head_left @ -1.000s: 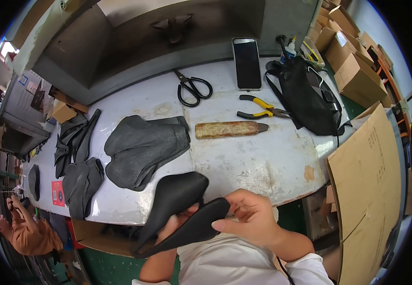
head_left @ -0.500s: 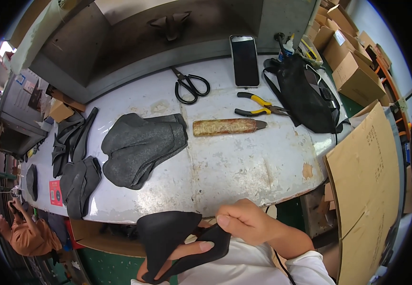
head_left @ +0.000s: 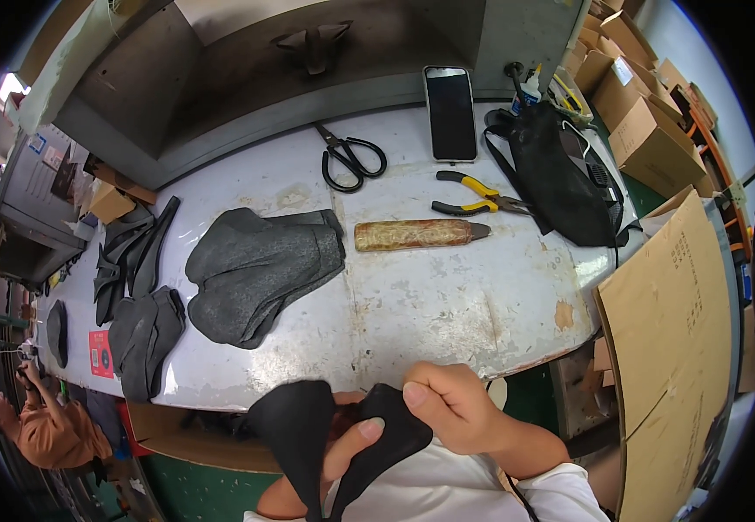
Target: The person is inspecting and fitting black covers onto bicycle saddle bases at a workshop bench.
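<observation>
Head view, my right hand (head_left: 456, 409) pinching the black leather piece (head_left: 295, 422), my left hand (head_left: 347, 452) gripping beneath, palm hidden, piece's lower end cut off.

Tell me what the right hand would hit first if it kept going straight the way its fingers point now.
The right hand points leftward, so it would first press into the black curved piece it already grips, then the left hand behind it, though depth is hard to judge.

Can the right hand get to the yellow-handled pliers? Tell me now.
Probably not right away: the right hand grips the black piece with the left hand. The table toward the pliers looks unobstructed.
</observation>
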The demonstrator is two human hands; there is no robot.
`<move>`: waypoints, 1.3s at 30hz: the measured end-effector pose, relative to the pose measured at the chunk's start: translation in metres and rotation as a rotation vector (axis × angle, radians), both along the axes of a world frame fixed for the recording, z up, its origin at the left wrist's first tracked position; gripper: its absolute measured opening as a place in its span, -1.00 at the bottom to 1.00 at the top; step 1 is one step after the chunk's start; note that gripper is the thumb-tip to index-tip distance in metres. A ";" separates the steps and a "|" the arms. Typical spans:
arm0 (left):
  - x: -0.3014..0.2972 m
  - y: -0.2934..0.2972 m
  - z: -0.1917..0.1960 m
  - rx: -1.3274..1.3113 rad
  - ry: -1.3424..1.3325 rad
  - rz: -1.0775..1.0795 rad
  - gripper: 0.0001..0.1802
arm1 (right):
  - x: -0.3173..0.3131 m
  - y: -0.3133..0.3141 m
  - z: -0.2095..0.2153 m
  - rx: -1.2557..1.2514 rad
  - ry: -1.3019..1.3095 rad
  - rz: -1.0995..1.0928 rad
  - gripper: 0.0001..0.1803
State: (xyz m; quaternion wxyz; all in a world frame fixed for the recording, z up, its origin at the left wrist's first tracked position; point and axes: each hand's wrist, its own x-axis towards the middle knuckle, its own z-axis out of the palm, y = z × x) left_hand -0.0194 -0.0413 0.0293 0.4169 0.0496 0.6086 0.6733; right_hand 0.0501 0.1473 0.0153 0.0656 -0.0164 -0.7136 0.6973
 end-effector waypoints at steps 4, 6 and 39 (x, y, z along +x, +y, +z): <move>0.003 0.006 0.006 0.192 -0.141 0.087 -0.71 | -0.005 -0.012 -0.007 -0.315 -0.057 0.055 -0.71; 0.000 0.007 -0.010 0.309 -0.205 0.063 -0.73 | -0.005 -0.020 -0.003 0.062 0.135 -0.178 -0.69; 0.002 0.023 -0.063 0.315 0.414 0.079 -0.60 | 0.024 -0.011 -0.023 -0.804 -0.033 -0.280 -0.62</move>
